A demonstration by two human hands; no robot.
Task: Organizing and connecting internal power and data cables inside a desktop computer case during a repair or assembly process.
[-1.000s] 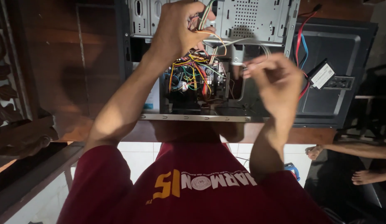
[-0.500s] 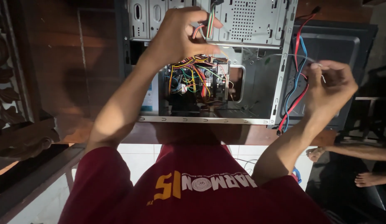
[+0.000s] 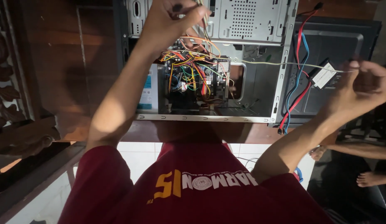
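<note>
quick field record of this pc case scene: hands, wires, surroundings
left hand: left hand pinches a wire bundle above the open computer case
right hand: right hand pulls a thin pale wire taut out of the case
inside: circuit board under coloured wires
beside: red and blue cables hang by a black side panel

Dim room with warm light falling across a dark brown wooden table [image 3: 97, 62], white square floor tiles [image 3: 137, 155] showing past its edge, a carved dark wooden panel [image 3: 6, 83] at one side and another person's bare feet [image 3: 369, 179] nearby.
</note>
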